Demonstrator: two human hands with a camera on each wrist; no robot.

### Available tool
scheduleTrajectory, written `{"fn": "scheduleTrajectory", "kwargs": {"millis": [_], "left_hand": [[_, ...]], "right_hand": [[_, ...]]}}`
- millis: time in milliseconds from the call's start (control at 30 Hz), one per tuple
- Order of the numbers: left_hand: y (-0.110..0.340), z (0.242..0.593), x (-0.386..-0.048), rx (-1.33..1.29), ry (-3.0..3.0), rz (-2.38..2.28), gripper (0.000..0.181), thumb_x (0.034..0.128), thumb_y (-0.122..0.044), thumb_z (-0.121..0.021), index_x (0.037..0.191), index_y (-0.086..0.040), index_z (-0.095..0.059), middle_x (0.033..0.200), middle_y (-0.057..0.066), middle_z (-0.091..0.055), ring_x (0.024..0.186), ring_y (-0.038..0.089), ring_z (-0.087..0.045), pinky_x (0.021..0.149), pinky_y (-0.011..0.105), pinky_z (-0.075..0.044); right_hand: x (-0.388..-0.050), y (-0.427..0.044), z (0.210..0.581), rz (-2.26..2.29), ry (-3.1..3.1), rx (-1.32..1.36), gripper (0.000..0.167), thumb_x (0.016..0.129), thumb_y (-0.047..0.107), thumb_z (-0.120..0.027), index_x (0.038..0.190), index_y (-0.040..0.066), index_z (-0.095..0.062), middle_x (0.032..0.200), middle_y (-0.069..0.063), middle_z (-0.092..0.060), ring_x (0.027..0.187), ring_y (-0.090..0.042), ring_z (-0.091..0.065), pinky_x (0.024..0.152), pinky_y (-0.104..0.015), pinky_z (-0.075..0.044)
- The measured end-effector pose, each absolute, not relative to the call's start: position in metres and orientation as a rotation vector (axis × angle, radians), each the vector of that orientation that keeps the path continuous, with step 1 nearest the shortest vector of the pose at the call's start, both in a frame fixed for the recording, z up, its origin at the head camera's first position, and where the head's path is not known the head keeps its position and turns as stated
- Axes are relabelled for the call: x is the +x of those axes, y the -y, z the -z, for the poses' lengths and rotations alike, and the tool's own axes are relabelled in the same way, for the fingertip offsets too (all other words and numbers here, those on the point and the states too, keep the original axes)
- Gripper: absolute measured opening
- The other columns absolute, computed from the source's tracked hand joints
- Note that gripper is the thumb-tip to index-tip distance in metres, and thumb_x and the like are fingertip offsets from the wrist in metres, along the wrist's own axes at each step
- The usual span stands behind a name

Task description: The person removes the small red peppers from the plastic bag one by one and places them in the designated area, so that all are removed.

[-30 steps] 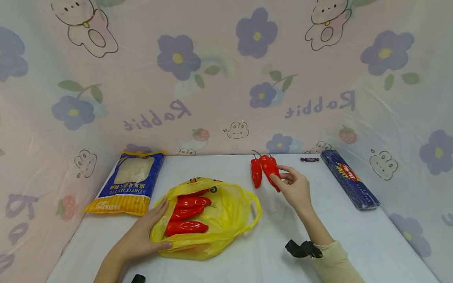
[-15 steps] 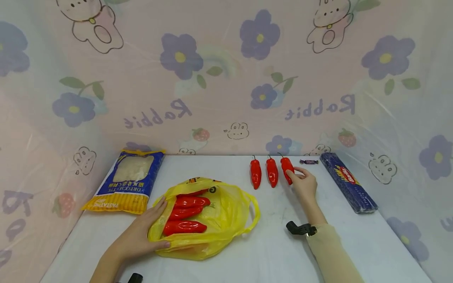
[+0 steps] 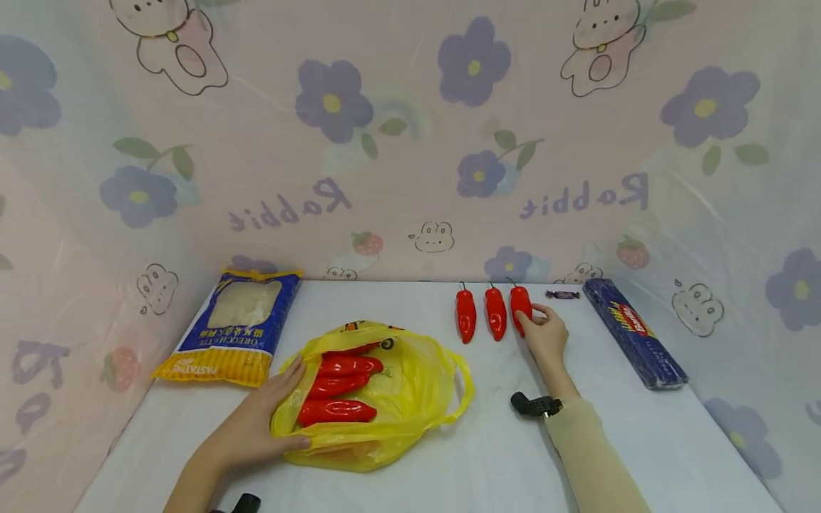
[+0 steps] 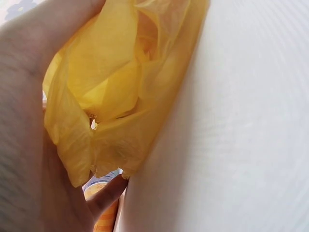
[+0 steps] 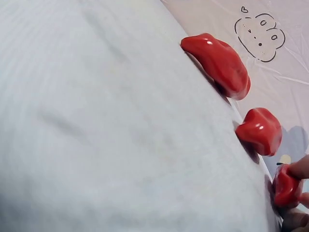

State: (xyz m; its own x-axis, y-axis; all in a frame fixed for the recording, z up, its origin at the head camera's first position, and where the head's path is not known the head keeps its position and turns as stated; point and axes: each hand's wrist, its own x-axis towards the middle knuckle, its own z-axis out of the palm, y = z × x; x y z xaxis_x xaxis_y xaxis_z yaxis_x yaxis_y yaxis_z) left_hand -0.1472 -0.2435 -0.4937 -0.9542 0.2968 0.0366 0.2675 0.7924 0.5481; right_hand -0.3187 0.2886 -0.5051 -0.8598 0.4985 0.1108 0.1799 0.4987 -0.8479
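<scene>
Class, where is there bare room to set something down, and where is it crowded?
Bare: behind the yellow bag, between the pasta bag and the loose peppers; and front right, between the right sleeve and the navy packet. Crowded: back right, where the loose peppers, right grip, candy and navy packet sit close.

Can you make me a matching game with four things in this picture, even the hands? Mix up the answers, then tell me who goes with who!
Column one:
1. Left hand
2. Right hand
3. Small wrapped candy
4. Blue-and-yellow pasta bag

Column two:
A. Pinches a red pepper
B. Near the far left corner of the table
C. Touches the side of the yellow plastic bag
D. Beside the far end of the dark blue packet

Right pairs: 1-C, 2-A, 3-D, 4-B
</scene>
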Motion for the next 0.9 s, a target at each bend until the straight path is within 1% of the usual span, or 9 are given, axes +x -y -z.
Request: {"fn": "scheduleTrajectory", "kwargs": {"millis": [100,233,433,500,633,767,900], "left_hand": [[0.2436,0.4928,-0.1487,0.481,-2.93,-0.884,0.116,0.0756,-0.072,-0.082,0.168,-0.022,-0.033,0.176,0.002,-0.027,0.153,0.049,-0.037,0.114,0.078,-0.035],[0.2433,0.4919,-0.1495,0.487,-2.925,-0.88,0.116,0.0759,-0.073,-0.081,0.168,-0.021,-0.033,0.176,0.002,-0.026,0.153,0.049,-0.036,0.113,0.078,-0.036],[0.2436,0.4922,-0.1474,0.461,-2.918,-0.889,0.117,0.075,-0.071,-0.082,0.169,-0.022,-0.032,0.176,0.002,-0.026,0.153,0.049,-0.036,0.113,0.079,-0.036],[0.2436,0.492,-0.1474,0.465,-2.916,-0.897,0.117,0.075,-0.071,-0.082,0.169,-0.021,-0.032,0.176,0.003,-0.027,0.152,0.05,-0.036,0.113,0.079,-0.036],[0.2437,0.4916,-0.1475,0.472,-2.915,-0.904,0.117,0.0751,-0.07,-0.083,0.168,-0.021,-0.033,0.176,0.004,-0.027,0.152,0.051,-0.037,0.112,0.08,-0.036],[0.244,0.4917,-0.1481,0.472,-2.916,-0.905,0.117,0.0748,-0.07,-0.083,0.168,-0.021,-0.033,0.175,0.005,-0.029,0.151,0.05,-0.038,0.112,0.08,-0.036],[0.2441,0.4912,-0.1484,0.472,-2.915,-0.912,0.117,0.0744,-0.07,-0.083,0.169,-0.022,-0.033,0.175,0.005,-0.03,0.151,0.05,-0.038,0.112,0.08,-0.036]], "right_hand": [[-0.32,-0.2889,0.5061,-1.26,2.388,-0.549,0.054,0.099,0.034,-0.074,0.141,0.002,-0.064,0.119,-0.027,-0.073,0.1,-0.037,-0.07,0.06,-0.011,-0.045],[-0.3205,-0.2897,0.5088,-1.221,2.382,-0.544,0.052,0.1,0.033,-0.074,0.14,0.001,-0.065,0.112,-0.024,-0.07,0.095,-0.032,-0.064,0.062,-0.016,-0.044],[-0.3205,-0.2886,0.5126,-1.208,2.385,-0.528,0.056,0.1,0.036,-0.073,0.142,0.001,-0.062,0.115,-0.024,-0.068,0.1,-0.033,-0.061,0.071,-0.023,-0.048],[-0.3202,-0.2879,0.5121,-1.211,2.38,-0.533,0.057,0.1,0.035,-0.073,0.143,0.001,-0.061,0.117,-0.024,-0.068,0.103,-0.034,-0.061,0.075,-0.028,-0.051],[-0.3199,-0.286,0.511,-1.231,2.371,-0.545,0.057,0.1,0.035,-0.073,0.144,0.001,-0.06,0.121,-0.025,-0.065,0.11,-0.037,-0.058,0.087,-0.04,-0.054],[-0.3196,-0.284,0.5102,-1.243,2.37,-0.557,0.057,0.1,0.034,-0.073,0.144,0.0,-0.06,0.124,-0.026,-0.062,0.115,-0.04,-0.055,0.098,-0.052,-0.051],[-0.3173,-0.283,0.508,-1.26,2.36,-0.543,0.058,0.099,0.034,-0.073,0.144,0.0,-0.059,0.13,-0.027,-0.059,0.123,-0.042,-0.051,0.105,-0.057,-0.046]]}}
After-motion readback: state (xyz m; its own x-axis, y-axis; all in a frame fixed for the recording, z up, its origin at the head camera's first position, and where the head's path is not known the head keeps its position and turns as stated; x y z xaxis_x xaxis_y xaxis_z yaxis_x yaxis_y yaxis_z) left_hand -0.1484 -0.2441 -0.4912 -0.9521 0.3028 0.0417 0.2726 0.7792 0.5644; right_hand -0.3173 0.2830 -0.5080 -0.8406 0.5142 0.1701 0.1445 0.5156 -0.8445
